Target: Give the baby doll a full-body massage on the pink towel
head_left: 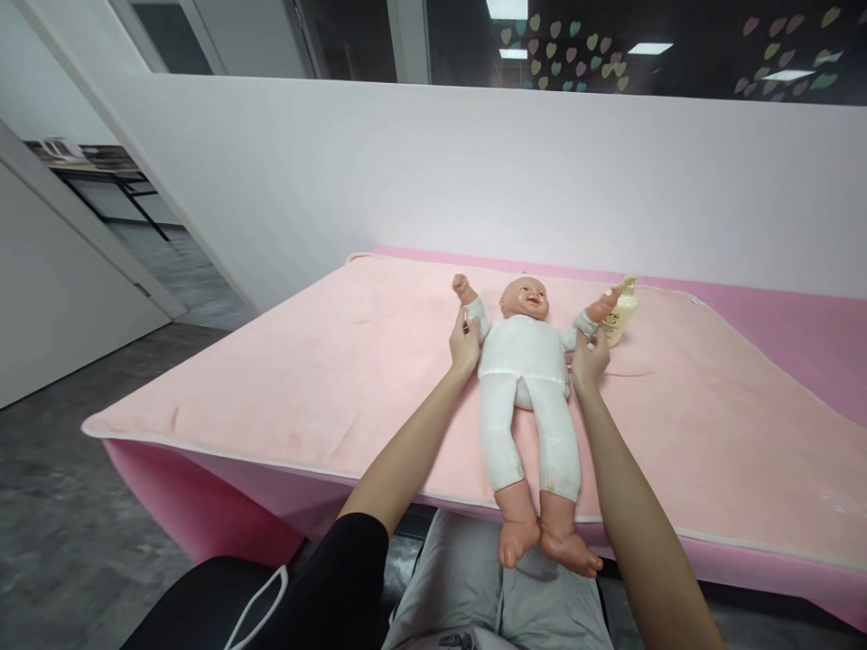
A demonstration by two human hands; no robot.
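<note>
A baby doll point(525, 348) with a white cloth body lies on its back on the pink blanket point(325, 361), head toward the wall and feet past the table's front edge. Its arms are raised out to the sides. My left hand point(464, 343) is closed round the doll's upper arm at the left of the picture. On the other side, my right hand point(591, 359) grips the doll's other arm near the elbow. Just behind that arm is a pale yellow bottle or pouch point(623, 314), partly covered by the doll's hand.
A white wall point(433, 171) with a window above stands behind the table. Pink cloth point(778, 329) shows beyond the blanket on the right. At the left are a door point(54, 271) and grey floor. My legs are under the table's front edge.
</note>
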